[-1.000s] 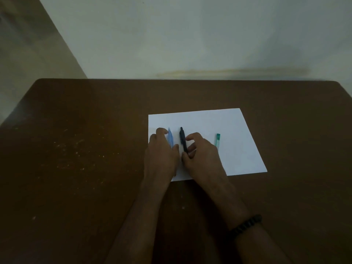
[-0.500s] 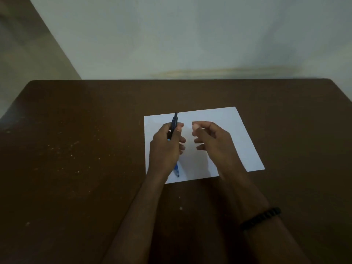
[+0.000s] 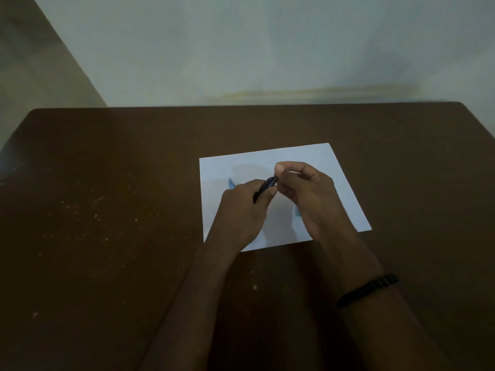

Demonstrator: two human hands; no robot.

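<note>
Head view, looking down on a brown counter (image 3: 112,199) set against a pale wall (image 3: 267,44). White sheet of paper (image 3: 340,183) flat on the counter, right of centre, slightly askew. Dark pen (image 3: 263,189) held in the air above the middle of the sheet, between the two hands, tilted: lower end down-left inside the left grip (image 3: 241,212), upper end up-right at the right grip (image 3: 308,194). Left grip closed round the lower barrel, fingers curled, only a short stretch of barrel showing past them. Right grip pinching the upper end between thumb and forefinger, remaining fingers curled loosely beneath. Both grips close together over the paper; fingertips near or touching, cannot tell which. Cap or clicker at the pinched end: cannot tell, too dark and small. Light blue pen (image 3: 230,183) lying on the sheet just beyond the left grip, only its far tip visible, the rest hidden behind the hand. Teal pen (image 3: 297,212) also on the sheet, under the right grip, mostly covered, a small bit showing. Black beaded bracelet (image 3: 368,289) round the right wrist. Bare forearms stretched in from the near edge of the counter. Pale specks (image 3: 96,215) scattered over the counter's left half. Dim light; soft shadow of the hands on the paper.
</note>
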